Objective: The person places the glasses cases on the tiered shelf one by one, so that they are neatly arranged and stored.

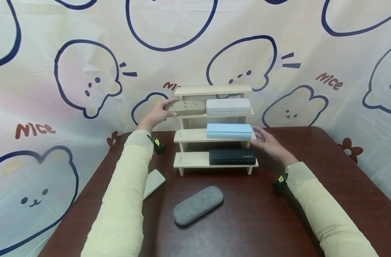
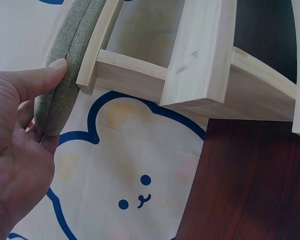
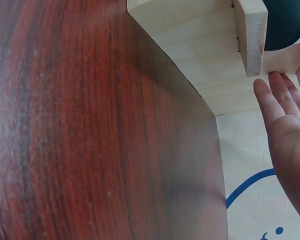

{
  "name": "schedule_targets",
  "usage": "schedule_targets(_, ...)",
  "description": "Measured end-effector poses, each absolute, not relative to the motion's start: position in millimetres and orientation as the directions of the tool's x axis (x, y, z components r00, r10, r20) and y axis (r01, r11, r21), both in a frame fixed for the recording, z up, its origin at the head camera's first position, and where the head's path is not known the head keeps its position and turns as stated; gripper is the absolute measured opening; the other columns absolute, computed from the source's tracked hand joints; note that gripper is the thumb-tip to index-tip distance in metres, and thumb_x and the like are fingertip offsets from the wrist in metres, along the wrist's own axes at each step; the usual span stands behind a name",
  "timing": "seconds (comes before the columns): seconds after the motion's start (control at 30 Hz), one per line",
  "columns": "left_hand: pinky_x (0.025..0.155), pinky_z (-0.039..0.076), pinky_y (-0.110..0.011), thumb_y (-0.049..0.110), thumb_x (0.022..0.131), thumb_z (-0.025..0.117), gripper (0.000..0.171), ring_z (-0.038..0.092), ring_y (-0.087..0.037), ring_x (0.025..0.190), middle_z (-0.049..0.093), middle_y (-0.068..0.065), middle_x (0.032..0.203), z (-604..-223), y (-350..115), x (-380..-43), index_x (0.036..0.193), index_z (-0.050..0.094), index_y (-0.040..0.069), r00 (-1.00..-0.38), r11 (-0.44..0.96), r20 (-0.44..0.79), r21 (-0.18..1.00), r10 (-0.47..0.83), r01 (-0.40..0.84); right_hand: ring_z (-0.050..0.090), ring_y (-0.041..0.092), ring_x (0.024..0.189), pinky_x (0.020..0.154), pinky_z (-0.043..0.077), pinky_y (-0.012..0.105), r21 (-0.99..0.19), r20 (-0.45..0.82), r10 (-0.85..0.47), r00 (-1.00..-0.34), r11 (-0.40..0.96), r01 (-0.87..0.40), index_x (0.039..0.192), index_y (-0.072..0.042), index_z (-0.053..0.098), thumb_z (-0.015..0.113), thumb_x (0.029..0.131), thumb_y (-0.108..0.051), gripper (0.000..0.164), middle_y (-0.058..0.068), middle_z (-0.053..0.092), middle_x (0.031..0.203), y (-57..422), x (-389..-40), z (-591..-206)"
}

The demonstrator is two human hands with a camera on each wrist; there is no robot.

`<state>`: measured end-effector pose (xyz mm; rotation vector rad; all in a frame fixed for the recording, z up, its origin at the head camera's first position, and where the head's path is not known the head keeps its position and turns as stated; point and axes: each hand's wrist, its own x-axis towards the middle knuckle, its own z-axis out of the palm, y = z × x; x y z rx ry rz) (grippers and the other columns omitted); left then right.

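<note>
On a shelf near the top of a pale wooden stepped rack (image 1: 190, 135), my left hand (image 1: 159, 112) grips the outer end of a mottled olive-green glasses case (image 1: 189, 107). Thumb and fingers wrap the end of that case (image 2: 72, 65) in the left wrist view. A white glasses case (image 1: 228, 106) sits beside it on the same shelf. My right hand (image 1: 268, 142) is at the rack's right side, next to a light blue glasses case (image 1: 229, 131). Its fingers (image 3: 275, 95) are extended against the rack's side in the right wrist view, holding nothing.
A black glasses case (image 1: 231, 157) lies on the lowest shelf. In front of the rack, a grey fabric glasses case (image 1: 198, 205) rests on the dark wooden table (image 1: 256, 221). A whitish flat object (image 1: 155, 182) is partly hidden by my left sleeve. A patterned cloth (image 1: 169, 67) hangs behind.
</note>
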<state>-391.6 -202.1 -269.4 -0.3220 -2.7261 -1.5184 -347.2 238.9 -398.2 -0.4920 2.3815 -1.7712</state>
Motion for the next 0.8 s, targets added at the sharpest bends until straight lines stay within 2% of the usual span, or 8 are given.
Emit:
schedule_targets(0.3,0.108,0.032,-0.05,0.007,0.091,0.067,0.067,0.037,-0.031,0.133,0.033,-0.011,0.152,-269.3,-203.8,-391.0,0.151,0.038,0.02,-0.975,0.515,0.134,0.832,0.175,0.207,0.025,0.031,0.143,0.108,0.026,0.061,-0.948,0.075,-0.324,-0.943,0.27,-0.169,0.154,-0.027,0.024,0.068,0.09,-0.042,0.079,0.005,0.027,0.157,238.9,-349.3,-399.9)
schedule_targets(0.4,0.109,0.03,-0.052,0.007,0.091,0.067,0.067,0.029,-0.032,0.139,0.028,-0.008,0.156,-268.3,-206.0,-391.0,0.151,0.038,0.02,-0.971,0.509,0.151,0.831,0.186,0.227,0.025,0.031,0.143,0.108,0.026,0.062,-0.947,0.076,-0.322,-0.944,0.274,-0.169,0.154,-0.027,0.024,0.068,0.09,-0.042,0.079,0.005,0.028,0.156,238.3,-349.2,-399.7)
schedule_targets(0.57,0.113,0.018,-0.055,0.008,0.091,0.067,0.067,0.014,-0.032,0.145,0.021,-0.002,0.16,-263.7,-209.9,-384.9,0.15,0.038,0.02,-0.966,0.512,0.168,0.822,0.198,0.248,0.026,0.03,0.142,0.107,0.026,0.061,-0.948,0.067,-0.324,-0.944,0.274,-0.161,0.154,-0.027,0.023,0.067,0.09,-0.043,0.079,0.005,0.028,0.156,237.6,-348.7,-398.3)
schedule_targets(0.7,0.114,0.016,-0.052,0.012,0.092,0.068,0.067,0.013,-0.029,0.146,0.022,0.002,0.159,-260.5,-213.5,-378.3,0.15,0.038,0.023,-0.963,0.529,0.181,0.808,0.199,0.261,0.025,0.032,0.142,0.107,0.027,0.061,-0.953,0.065,-0.335,-0.94,0.259,-0.159,0.156,-0.023,0.019,0.065,0.093,-0.038,0.08,0.008,0.025,0.158,237.0,-347.6,-396.2)
schedule_targets(0.8,0.115,0.017,-0.051,0.011,0.092,0.068,0.066,0.014,-0.026,0.146,0.025,0.001,0.158,-260.2,-215.9,-372.0,0.15,0.039,0.021,-0.956,0.53,0.201,0.799,0.212,0.285,0.025,0.034,0.142,0.106,0.03,0.06,-0.959,0.063,-0.341,-0.938,0.241,-0.152,0.156,-0.022,0.018,0.064,0.094,-0.034,0.079,0.009,0.024,0.158,236.3,-346.3,-395.3)
